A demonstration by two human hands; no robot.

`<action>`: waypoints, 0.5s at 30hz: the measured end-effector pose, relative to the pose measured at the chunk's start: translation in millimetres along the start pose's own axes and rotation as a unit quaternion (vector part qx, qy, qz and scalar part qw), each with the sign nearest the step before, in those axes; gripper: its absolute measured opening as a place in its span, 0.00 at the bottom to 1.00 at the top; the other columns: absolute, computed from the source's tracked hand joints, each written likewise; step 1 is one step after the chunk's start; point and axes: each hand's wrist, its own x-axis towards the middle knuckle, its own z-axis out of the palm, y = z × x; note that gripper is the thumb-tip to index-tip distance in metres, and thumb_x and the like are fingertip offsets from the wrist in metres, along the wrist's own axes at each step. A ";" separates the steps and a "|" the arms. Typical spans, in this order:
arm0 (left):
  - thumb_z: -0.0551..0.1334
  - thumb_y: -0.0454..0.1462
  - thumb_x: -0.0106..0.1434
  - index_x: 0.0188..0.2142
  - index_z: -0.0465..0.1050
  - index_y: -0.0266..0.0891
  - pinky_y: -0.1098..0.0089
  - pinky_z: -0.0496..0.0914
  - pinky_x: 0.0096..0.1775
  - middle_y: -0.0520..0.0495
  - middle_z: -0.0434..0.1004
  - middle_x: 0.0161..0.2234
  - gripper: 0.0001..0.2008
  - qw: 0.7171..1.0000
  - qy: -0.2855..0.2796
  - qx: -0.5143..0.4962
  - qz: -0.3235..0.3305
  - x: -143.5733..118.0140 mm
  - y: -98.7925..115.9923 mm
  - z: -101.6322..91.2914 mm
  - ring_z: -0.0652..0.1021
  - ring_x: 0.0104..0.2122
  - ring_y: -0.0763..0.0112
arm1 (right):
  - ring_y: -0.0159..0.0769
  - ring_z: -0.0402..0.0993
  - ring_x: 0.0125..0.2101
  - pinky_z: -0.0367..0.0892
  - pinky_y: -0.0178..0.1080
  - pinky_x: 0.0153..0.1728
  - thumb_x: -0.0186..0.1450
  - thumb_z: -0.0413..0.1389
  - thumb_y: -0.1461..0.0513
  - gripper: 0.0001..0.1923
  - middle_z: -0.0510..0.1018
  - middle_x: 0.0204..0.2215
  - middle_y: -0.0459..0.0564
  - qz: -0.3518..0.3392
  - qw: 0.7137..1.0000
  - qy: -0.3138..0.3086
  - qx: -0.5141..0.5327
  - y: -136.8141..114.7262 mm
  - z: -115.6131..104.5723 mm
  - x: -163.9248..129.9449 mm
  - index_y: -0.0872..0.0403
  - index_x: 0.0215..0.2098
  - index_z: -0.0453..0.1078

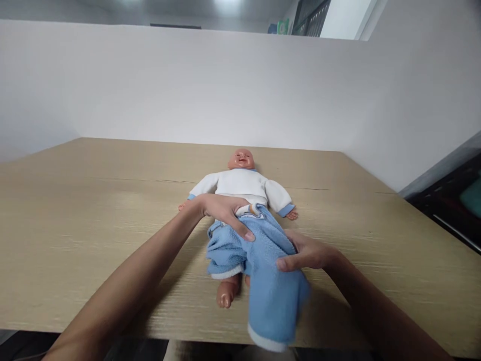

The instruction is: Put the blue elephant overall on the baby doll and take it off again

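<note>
Both of my hands are on a pair of soft blue fleece trousers with white hems (271, 265), which lie over the lower body of a hard-skinned baby doll (241, 160). Palm down, my left hand (228, 209) bends at the wrist and pinches the waistband, its thumb pointing toward me across the front. My right hand (308, 251) comes in from the side, thumb on top of one leg, fingers hidden by the cloth, gripping it. Small orange and dark marks show on the white inner waistband, too small to read. One leg is bunched, with a bare foot (226, 293) below it; the other stretches to the near edge of the pale wood-grain counter (112, 215). Above the waistband sits a white sweater with blue cuffs (240, 183).
</note>
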 end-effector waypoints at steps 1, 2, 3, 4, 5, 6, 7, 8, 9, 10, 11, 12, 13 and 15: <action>0.79 0.46 0.58 0.49 0.86 0.40 0.65 0.80 0.53 0.48 0.88 0.48 0.22 1.000 -0.001 0.002 -0.005 0.3 0.4 1.0 0.85 0.49 0.56 | 0.43 0.80 0.43 0.75 0.40 0.44 0.59 0.74 0.43 0.33 0.84 0.45 0.51 -0.019 0.999 0.023 0.016 -0.7 1.0 0.1 0.53 0.53 0.78; 0.79 0.46 0.57 0.48 0.86 0.40 0.65 0.80 0.53 0.48 0.88 0.48 0.21 1.000 -0.004 0.002 -0.009 0.7 0.3 2.2 0.85 0.49 0.55 | 0.43 0.80 0.43 0.75 0.40 0.44 0.60 0.73 0.43 0.32 0.84 0.45 0.51 -0.040 0.997 0.060 0.039 -0.7 2.2 1.4 0.53 0.53 0.78; 0.79 0.46 0.57 0.47 0.85 0.40 0.64 0.81 0.53 0.47 0.89 0.47 0.21 1.000 -0.008 0.000 -0.012 1.2 0.1 3.4 0.85 0.48 0.55 | 0.42 0.81 0.42 0.76 0.40 0.43 0.62 0.71 0.42 0.31 0.84 0.45 0.51 -0.059 0.991 0.102 0.063 -0.2 3.6 3.5 0.52 0.54 0.77; 0.79 0.46 0.57 0.47 0.85 0.39 0.63 0.81 0.53 0.47 0.89 0.47 0.21 1.000 -0.012 -0.003 -0.016 1.7 -0.3 4.7 0.86 0.48 0.54 | 0.42 0.81 0.42 0.76 0.40 0.43 0.64 0.69 0.42 0.30 0.84 0.45 0.51 -0.073 0.984 0.140 0.085 0.8 5.0 6.2 0.51 0.54 0.77; 0.79 0.46 0.56 0.47 0.85 0.40 0.62 0.81 0.53 0.46 0.89 0.47 0.22 1.000 -0.017 -0.003 -0.020 2.3 -0.7 6.1 0.86 0.48 0.54 | 0.42 0.81 0.42 0.76 0.41 0.42 0.66 0.67 0.41 0.29 0.84 0.45 0.52 -0.079 0.977 0.169 0.105 2.1 6.3 9.0 0.51 0.55 0.76; 0.80 0.46 0.56 0.47 0.85 0.40 0.61 0.81 0.54 0.46 0.89 0.47 0.23 0.999 -0.021 -0.002 -0.025 2.8 -1.0 7.3 0.86 0.49 0.53 | 0.42 0.81 0.41 0.77 0.41 0.42 0.68 0.66 0.41 0.28 0.84 0.44 0.52 -0.077 0.972 0.187 0.119 3.5 7.4 11.6 0.50 0.56 0.76; 0.80 0.46 0.55 0.48 0.85 0.40 0.60 0.81 0.55 0.46 0.89 0.48 0.23 0.999 -0.021 0.002 -0.028 3.2 -1.3 8.2 0.86 0.50 0.52 | 0.42 0.81 0.41 0.77 0.41 0.42 0.69 0.64 0.42 0.28 0.84 0.44 0.52 -0.070 0.970 0.193 0.127 5.0 8.2 13.6 0.51 0.56 0.76; 0.80 0.46 0.56 0.47 0.85 0.40 0.59 0.80 0.56 0.46 0.89 0.48 0.22 0.999 -0.019 0.007 -0.029 3.5 -1.5 8.7 0.86 0.51 0.52 | 0.41 0.81 0.40 0.77 0.41 0.42 0.70 0.63 0.42 0.27 0.84 0.43 0.52 -0.061 0.971 0.191 0.131 6.3 8.5 14.7 0.51 0.56 0.76; 0.80 0.46 0.56 0.47 0.86 0.40 0.59 0.80 0.57 0.46 0.89 0.48 0.21 0.999 -0.013 0.013 -0.026 3.7 -1.7 8.7 0.85 0.52 0.52 | 0.41 0.81 0.40 0.76 0.41 0.42 0.71 0.63 0.42 0.27 0.84 0.42 0.51 -0.048 0.973 0.184 0.130 7.3 8.4 14.8 0.51 0.56 0.76; 0.79 0.45 0.57 0.47 0.86 0.40 0.58 0.79 0.58 0.46 0.89 0.48 0.20 1.000 -0.005 0.016 -0.018 3.7 -1.9 8.3 0.85 0.52 0.52 | 0.40 0.81 0.40 0.76 0.40 0.43 0.71 0.62 0.42 0.27 0.83 0.42 0.51 -0.033 0.977 0.173 0.123 7.8 7.8 13.8 0.51 0.56 0.76; 0.79 0.44 0.57 0.46 0.86 0.40 0.58 0.79 0.58 0.46 0.89 0.48 0.20 1.000 0.003 0.015 -0.007 3.6 -2.1 7.5 0.85 0.52 0.52 | 0.40 0.81 0.40 0.76 0.40 0.43 0.71 0.62 0.41 0.27 0.83 0.43 0.51 -0.018 0.982 0.156 0.109 7.8 6.7 11.9 0.51 0.56 0.77; 0.79 0.44 0.56 0.46 0.86 0.40 0.59 0.79 0.59 0.46 0.89 0.47 0.20 1.000 0.009 0.008 0.005 3.5 -2.4 6.4 0.85 0.52 0.52 | 0.40 0.80 0.41 0.76 0.40 0.43 0.70 0.63 0.40 0.27 0.83 0.43 0.51 -0.006 0.987 0.135 0.089 7.4 5.3 9.2 0.52 0.55 0.77; 0.80 0.43 0.55 0.47 0.86 0.40 0.59 0.79 0.59 0.46 0.89 0.46 0.21 1.000 0.013 -0.002 0.014 3.3 -2.6 5.4 0.85 0.52 0.52 | 0.40 0.79 0.41 0.75 0.39 0.42 0.69 0.65 0.40 0.28 0.83 0.43 0.51 0.001 0.992 0.105 0.065 6.4 3.6 6.2 0.52 0.53 0.78; 0.81 0.43 0.54 0.48 0.86 0.39 0.61 0.79 0.58 0.45 0.89 0.44 0.23 1.000 0.006 -0.022 0.020 3.2 -3.0 3.8 0.86 0.51 0.52 | 0.39 0.78 0.38 0.74 0.38 0.40 0.63 0.70 0.40 0.30 0.82 0.42 0.50 -0.001 1.000 0.019 0.024 3.9 0.6 0.1 0.53 0.50 0.79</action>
